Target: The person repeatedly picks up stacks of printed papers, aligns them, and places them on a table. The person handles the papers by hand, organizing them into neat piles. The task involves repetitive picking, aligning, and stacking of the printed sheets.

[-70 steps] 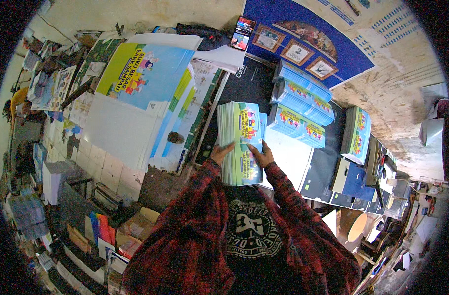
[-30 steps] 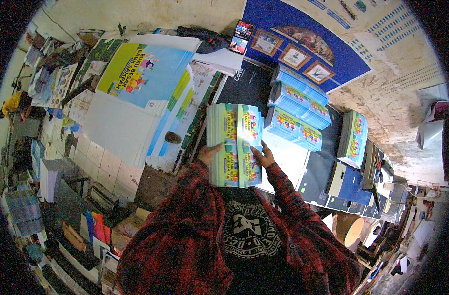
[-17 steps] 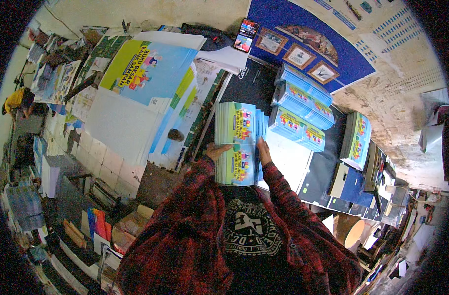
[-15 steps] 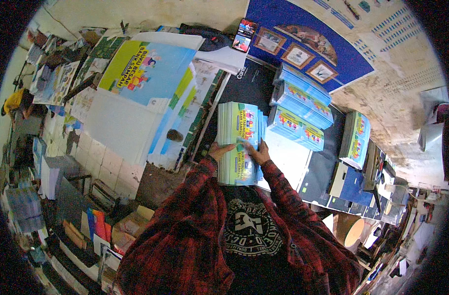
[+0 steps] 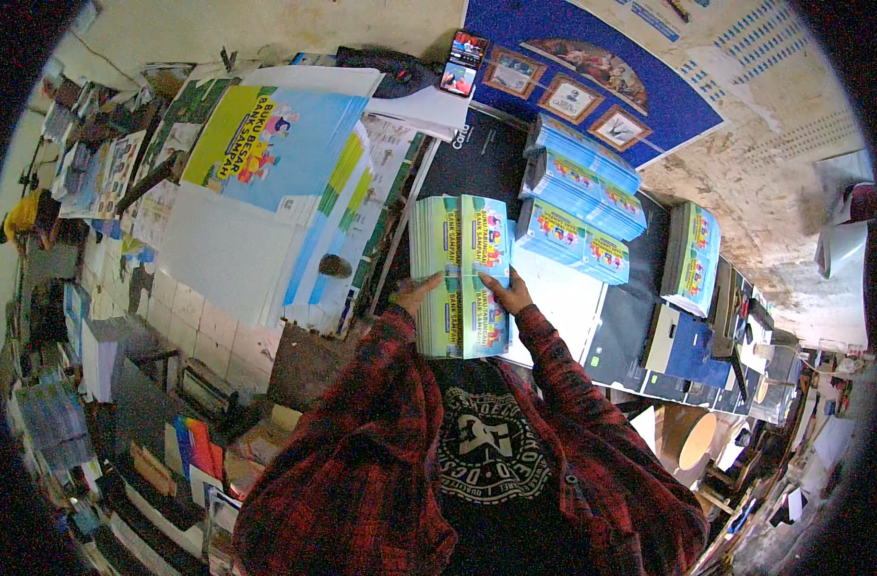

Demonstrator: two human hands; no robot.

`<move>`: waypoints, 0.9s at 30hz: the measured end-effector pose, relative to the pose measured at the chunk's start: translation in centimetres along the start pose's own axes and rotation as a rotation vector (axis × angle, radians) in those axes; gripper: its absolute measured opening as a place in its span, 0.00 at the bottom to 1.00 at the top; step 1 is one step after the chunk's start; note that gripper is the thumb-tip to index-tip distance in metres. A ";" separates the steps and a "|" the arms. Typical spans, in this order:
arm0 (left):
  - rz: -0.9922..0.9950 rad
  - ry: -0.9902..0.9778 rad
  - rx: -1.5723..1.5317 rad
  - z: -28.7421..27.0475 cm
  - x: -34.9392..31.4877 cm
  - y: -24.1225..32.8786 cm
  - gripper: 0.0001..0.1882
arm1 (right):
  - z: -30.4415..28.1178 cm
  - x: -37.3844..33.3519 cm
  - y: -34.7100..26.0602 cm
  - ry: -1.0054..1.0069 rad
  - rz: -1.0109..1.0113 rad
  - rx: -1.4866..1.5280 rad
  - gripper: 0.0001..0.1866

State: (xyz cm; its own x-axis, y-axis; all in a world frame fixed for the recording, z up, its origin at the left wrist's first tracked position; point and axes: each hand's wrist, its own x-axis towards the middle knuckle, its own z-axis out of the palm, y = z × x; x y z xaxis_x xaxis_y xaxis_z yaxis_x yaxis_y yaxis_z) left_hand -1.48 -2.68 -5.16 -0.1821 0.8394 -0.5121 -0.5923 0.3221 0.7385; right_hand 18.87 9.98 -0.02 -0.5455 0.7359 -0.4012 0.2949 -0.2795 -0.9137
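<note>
A thick stack of green-and-blue printed booklets stands in front of my chest on the work table, its layers fanned toward the left. Two columns of covers show on it. My left hand grips the left side, thumb over the top face and the other fingers mostly hidden. On the opposite edge, my right hand holds the stack with its thumb on the covers and fingers wrapped round the side. Just right of the stack lies a white sheet. Beyond it, more booklet piles sit in rows.
Large printed sheets cover the table to the left. Another booklet pile lies at the right, near a blue-and-cream box. A lit phone leans near the blue wall board. Further left, someone in yellow bends down.
The stack's top booklets have spread apart, so a second column of covers now shows on the left. My left thumb has drawn back left from the middle of the stack.
</note>
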 end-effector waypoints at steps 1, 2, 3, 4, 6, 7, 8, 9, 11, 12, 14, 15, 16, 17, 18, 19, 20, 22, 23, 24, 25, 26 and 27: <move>0.120 -0.021 0.102 -0.4 -0.3 0.2 0.27 | -0.1 0.4 0.5 0.018 -0.013 -0.056 0.45; 0.235 -0.041 0.205 -1.3 -0.5 0.0 0.27 | 0.2 0.9 1.1 0.036 -0.023 -0.111 0.47; 0.239 -0.042 0.215 -1.6 -0.4 -0.3 0.27 | 0.4 1.2 1.7 0.056 -0.033 -0.166 0.48; 0.241 -0.043 0.226 -2.0 -0.3 -0.7 0.26 | 0.5 1.3 2.4 0.071 -0.038 -0.166 0.49; 0.031 -0.001 0.054 -1.7 0.4 -1.2 0.26 | 1.6 1.0 1.3 0.097 -0.051 -0.169 0.52; 0.016 0.007 0.118 -1.4 0.4 -0.9 0.25 | 1.8 0.7 0.9 0.100 -0.058 -0.197 0.51; -0.001 -0.001 0.184 0.1 -0.2 0.8 0.23 | 1.3 0.4 0.7 0.120 -0.064 -0.226 0.50; -0.013 0.008 0.247 0.6 -0.7 1.3 0.22 | 1.4 0.1 -0.1 0.121 -0.072 -0.255 0.49; 0.065 -0.002 0.182 0.9 -0.4 1.0 0.22 | 1.7 -0.8 -2.4 0.073 -0.044 -0.201 0.46; 0.106 -0.005 0.151 0.7 -0.1 0.6 0.23 | 1.8 -1.1 -3.3 0.048 -0.032 -0.172 0.45; 0.109 -0.021 0.118 0.4 0.4 0.0 0.23 | 2.0 -0.9 -3.1 0.056 -0.017 -0.182 0.42; 0.110 -0.031 0.103 0.4 0.7 -0.2 0.23 | 2.0 -0.8 -3.0 0.062 -0.009 -0.187 0.41; 0.098 -0.027 0.124 0.3 0.8 -0.3 0.22 | 1.8 -0.9 -2.9 0.067 -0.009 -0.184 0.40; 0.084 -0.022 0.146 0.4 0.5 0.0 0.22 | 1.9 -1.2 -3.3 0.071 -0.005 -0.180 0.40; 0.069 -0.016 0.168 0.7 0.0 0.6 0.22 | 2.0 -1.4 -3.6 0.074 -0.002 -0.176 0.39; 0.060 -0.021 0.141 0.8 0.0 0.8 0.22 | 1.8 -1.1 -2.9 0.076 -0.020 -0.188 0.39; 0.053 -0.022 0.114 0.7 0.2 0.5 0.22 | 1.7 -0.9 -2.8 0.075 -0.040 -0.199 0.38; 0.046 -0.005 0.139 0.4 0.4 0.1 0.23 | 1.4 -0.9 -2.4 0.046 -0.080 -0.199 0.36; 0.047 0.013 0.193 0.2 0.5 0.0 0.23 | 1.2 -0.6 -1.8 0.044 -0.067 -0.182 0.35; 0.044 0.024 0.246 0.1 0.8 -0.2 0.23 | 0.9 -0.3 -0.9 0.048 -0.051 -0.166 0.35; 0.041 -0.001 0.212 0.1 1.0 -0.4 0.24 | 0.5 -0.1 0.0 0.053 -0.036 -0.150 0.34; 0.042 -0.018 0.178 -0.1 1.3 -0.8 0.24 | 0.5 -0.1 -0.2 0.034 -0.013 -0.115 0.34; 0.042 -0.035 0.144 -0.3 1.5 -1.2 0.25 | 0.5 -0.1 -0.3 0.015 0.009 -0.080 0.34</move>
State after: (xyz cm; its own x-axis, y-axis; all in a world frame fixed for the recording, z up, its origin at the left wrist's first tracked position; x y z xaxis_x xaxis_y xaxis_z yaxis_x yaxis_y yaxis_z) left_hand -1.28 -1.94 -7.01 -0.1755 0.8675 -0.4655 -0.4659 0.3434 0.8155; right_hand 18.49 9.69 0.29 -0.5306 0.7432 -0.4076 0.3616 -0.2365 -0.9018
